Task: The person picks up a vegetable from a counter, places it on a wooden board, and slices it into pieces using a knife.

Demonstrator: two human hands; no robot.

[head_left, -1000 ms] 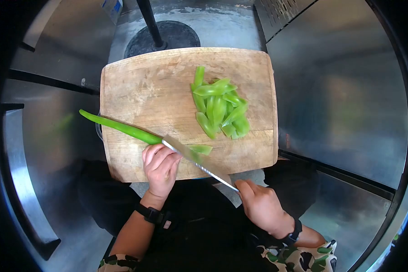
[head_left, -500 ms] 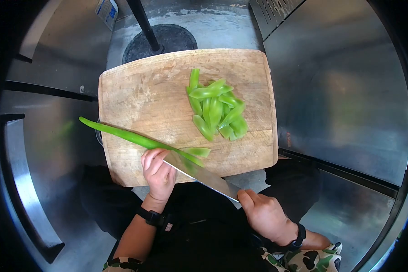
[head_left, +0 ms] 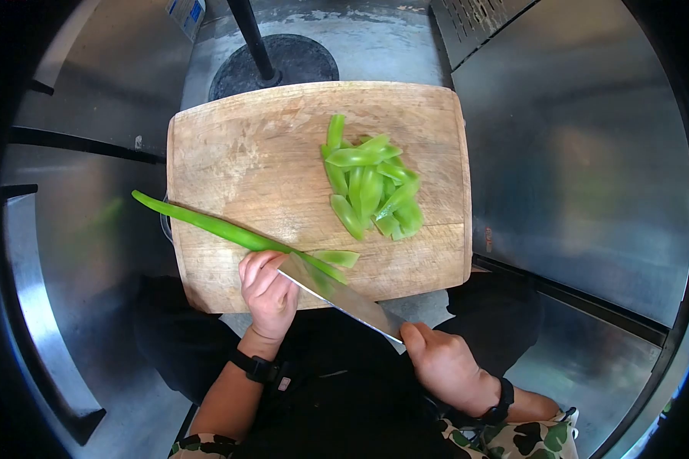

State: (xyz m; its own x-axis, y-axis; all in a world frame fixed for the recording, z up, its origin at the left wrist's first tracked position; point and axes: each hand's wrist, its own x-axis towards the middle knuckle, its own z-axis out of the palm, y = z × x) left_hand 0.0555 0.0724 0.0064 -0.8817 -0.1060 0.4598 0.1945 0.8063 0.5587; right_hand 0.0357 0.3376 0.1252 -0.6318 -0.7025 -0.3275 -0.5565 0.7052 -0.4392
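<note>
A long green pepper [head_left: 207, 222] lies slantwise on a wooden cutting board [head_left: 237, 168], its thin tip jutting past the left edge. My left hand [head_left: 270, 294] curls its fingers on the pepper near its thick end, at the board's front edge. Closed around the handle, my right hand [head_left: 448, 359] holds a kitchen knife [head_left: 344, 298]. The broad blade reaches toward my left fingers and lies over the pepper's right end, partly hiding it. Just beyond the blade rests one cut piece [head_left: 337, 258]. Several pale green pepper pieces [head_left: 371, 183] are heaped at the board's right half.
A black pole on a round base [head_left: 275, 65] stands on the floor behind the board. Steel cabinet fronts flank both sides, with a long handle [head_left: 46, 306] on the left and a steel panel [head_left: 574, 168] on the right. My black-clothed legs are beneath the board.
The view has shifted slightly, so the heap appears a little farther right. Both hands, the knife and the pepper stay in nearly the same positions.
</note>
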